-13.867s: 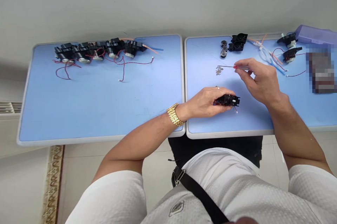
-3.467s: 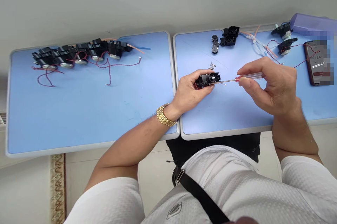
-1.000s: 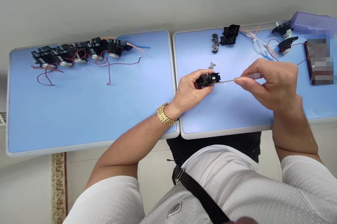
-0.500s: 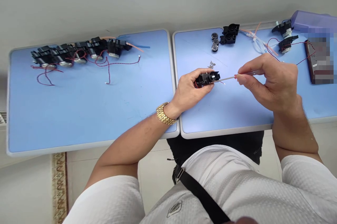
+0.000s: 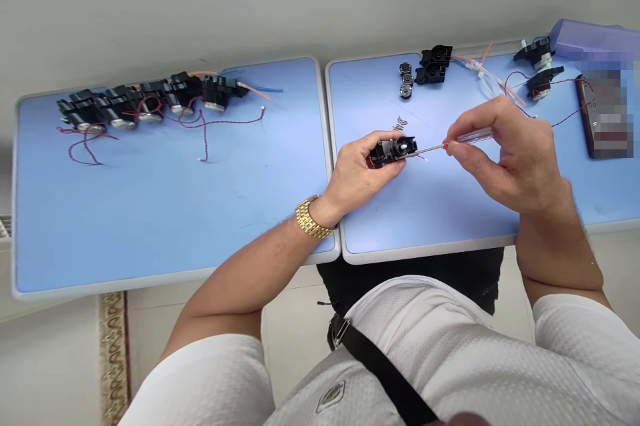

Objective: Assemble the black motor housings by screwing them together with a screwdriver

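Currently, a black plastic motor housing [image 5: 393, 151] is held firmly in the curled left hand [image 5: 363, 165], above the blue folding table [image 5: 425, 249]. A slim screwdriver [image 5: 430, 148] is pinched in the right hand [image 5: 510, 156], its shaft reaching the housing. Tiny screws [image 5: 400, 123] are lying just beyond.

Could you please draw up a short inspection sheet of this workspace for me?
Surface: two blue folding tables with grey rims, side by side.
Job's things: black motor housing, small screws, row of motor units.
Clutter: clear tubing, lilac case, pixelated phone.
Hands: left hand grips the housing; right hand pinches a screwdriver, its tip at the housing.
Cables: twisted red wires trail from the motor units.
Surroundings: tiled floor, patterned rug.
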The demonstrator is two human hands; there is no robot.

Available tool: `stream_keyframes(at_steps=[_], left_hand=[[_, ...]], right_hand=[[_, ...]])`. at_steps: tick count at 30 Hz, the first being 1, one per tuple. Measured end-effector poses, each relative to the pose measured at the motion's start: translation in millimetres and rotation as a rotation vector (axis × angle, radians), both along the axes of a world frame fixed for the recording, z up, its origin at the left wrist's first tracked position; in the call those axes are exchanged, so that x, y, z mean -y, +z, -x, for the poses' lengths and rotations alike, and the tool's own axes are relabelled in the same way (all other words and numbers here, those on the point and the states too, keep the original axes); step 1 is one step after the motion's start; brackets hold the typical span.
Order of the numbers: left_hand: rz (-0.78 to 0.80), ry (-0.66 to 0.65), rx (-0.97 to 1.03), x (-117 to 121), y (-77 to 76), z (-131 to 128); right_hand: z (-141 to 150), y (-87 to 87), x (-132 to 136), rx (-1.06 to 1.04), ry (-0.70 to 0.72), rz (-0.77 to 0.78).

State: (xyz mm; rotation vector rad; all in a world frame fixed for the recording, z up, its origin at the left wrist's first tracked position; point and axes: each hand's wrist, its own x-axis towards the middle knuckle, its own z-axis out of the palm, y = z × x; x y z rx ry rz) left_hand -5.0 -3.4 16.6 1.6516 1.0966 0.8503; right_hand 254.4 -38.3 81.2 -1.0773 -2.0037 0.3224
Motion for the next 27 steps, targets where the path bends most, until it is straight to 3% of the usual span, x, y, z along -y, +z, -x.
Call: stream_keyframes(at_steps=[7,11,19,27], left_hand=[[-0.037,0.001,-0.023,2.2,1.0,-1.0],[-0.021,0.001,-0.026,1.9,2.0,-1.5],[0.040,-0.004,0.015,-1.0,2.6,-0.4],[0.069,-0.013,0.016,-1.2,3.5,-0.7]], right_hand=[[-5.2,-6.5,-3.9,0.138,-0.117,-0.049],[-7.2,-5.0,-5.0,0.176,-0.115,-0.068],[-0.2,2.8,-0.1,0.033,-0.004,-0.005],[-1.9,-3.5,-4.1,0.037,-0.089,-0.114]])
